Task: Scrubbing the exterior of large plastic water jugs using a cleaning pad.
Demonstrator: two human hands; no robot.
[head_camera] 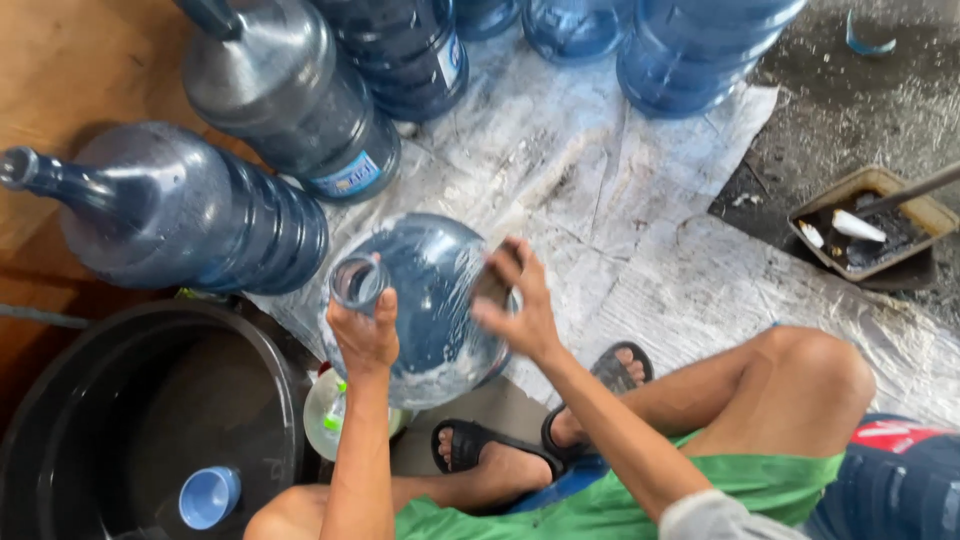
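Hands working a large blue water bottle, which is resting on a white woven sheet between the seated person's sandalled feet. The left hand is gripping the bottle's neck, apparently to steady it, while the right hand is pressing something dark and blurred, hard to identify, against the wet shoulder. A black basin is standing just beside, and more bottles are lying nearby.
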